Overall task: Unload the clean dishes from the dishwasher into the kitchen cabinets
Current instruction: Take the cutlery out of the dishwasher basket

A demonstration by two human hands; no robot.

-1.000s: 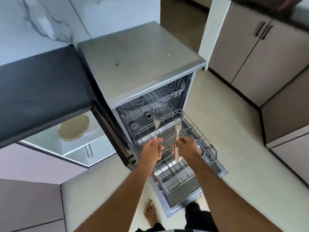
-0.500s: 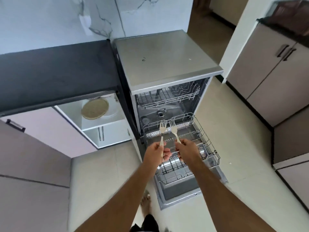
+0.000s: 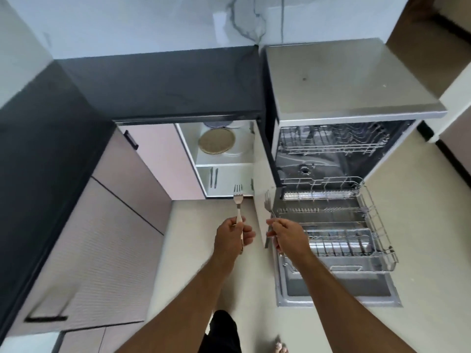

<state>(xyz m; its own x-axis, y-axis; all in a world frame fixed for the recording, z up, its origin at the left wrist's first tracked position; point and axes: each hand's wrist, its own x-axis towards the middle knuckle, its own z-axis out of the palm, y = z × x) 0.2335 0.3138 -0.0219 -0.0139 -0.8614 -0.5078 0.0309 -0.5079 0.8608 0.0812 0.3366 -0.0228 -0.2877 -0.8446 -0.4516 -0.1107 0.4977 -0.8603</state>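
Over at nine o'clock runs the dark countertop (image 3: 153, 80), closed pale cabinet fronts (image 3: 102, 225) beneath it. Sliding toward eleven o'clock, here's the open cabinet (image 3: 244, 171): the upper shelf carries a tan round plate (image 3: 216, 141) lying over white plates (image 3: 233, 151), with another grey dish just behind it, and the lower shelf shows two pieces of dark-looking cutlery (image 3: 213, 177) lying side by side.

Centre frame now. The left hand (image 3: 230, 238) is wrapped round the handle of a fork (image 3: 238, 200), tines up, pointing at twelve o'clock toward that lower shelf. Just beside it, the right hand (image 3: 290, 236) pinches a second fork (image 3: 268, 203), tines up as well, tilted slightly. The two forks are near each other but apart.

Swinging to two o'clock: the dishwasher (image 3: 351, 77), door dropped flat, lower rack (image 3: 369, 212) pulled out over it. No dishes that I can make out in that rack, and the upper rack (image 3: 331, 143) looks bare too, though its dark back corners are hard to read.

So where do we stand? By my read this job is nearly finished: plates and some cutlery shelved, both racks seemingly cleared, these two forks looking like the last load. What's left, I'd judge, is laying them on the lower shelf, then perhaps shutting up.
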